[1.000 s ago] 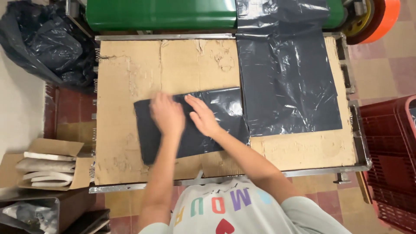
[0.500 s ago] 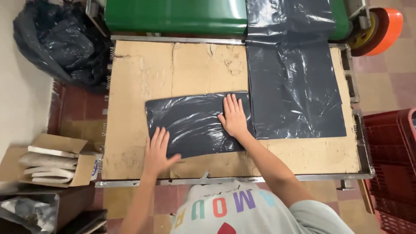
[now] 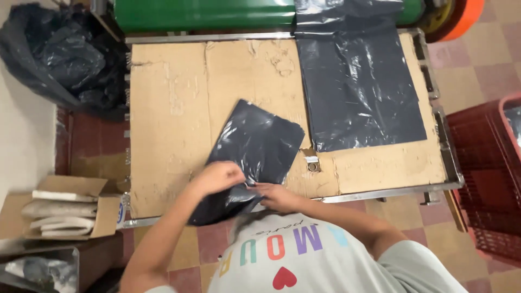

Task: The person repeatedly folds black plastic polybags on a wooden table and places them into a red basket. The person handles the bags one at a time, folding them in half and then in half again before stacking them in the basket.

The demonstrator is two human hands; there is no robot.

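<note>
**Folded dark plastic bag getting picked up off the cardboard table**

So both hands are on the same thing here: a folded dark grey plastic bag [image 3: 255,152], glossy and crinkly, lying skewed on the cardboard-covered metal-framed table [image 3: 173,108]. Its far end lies flat on the cardboard around the middle of the table, and its near end hangs over the front edge, toward the person.

The left hand [image 3: 217,178] is curled over the bag's near left part, fingers closed on the plastic. The right hand [image 3: 277,196] is just beside it at the table's front edge, fingertips pinching the bag's lower edge. The two hands are close together, nearly touching, both gripping the bag.

Other stuff around:
- a long flat sheet of the same dark grey plastic [image 3: 355,81] spread over the right part of the table, running up onto a green machine body [image 3: 201,13] at the far side
- a small metal ring fitting [image 3: 313,164] on the cardboard, just right of the bag
- a bulging black bin bag [image 3: 59,59] on the floor to the left
- an open cardboard box holding pale folded stacks [image 3: 59,209] at lower left
- a red plastic crate [image 3: 488,179] on the right
</note>
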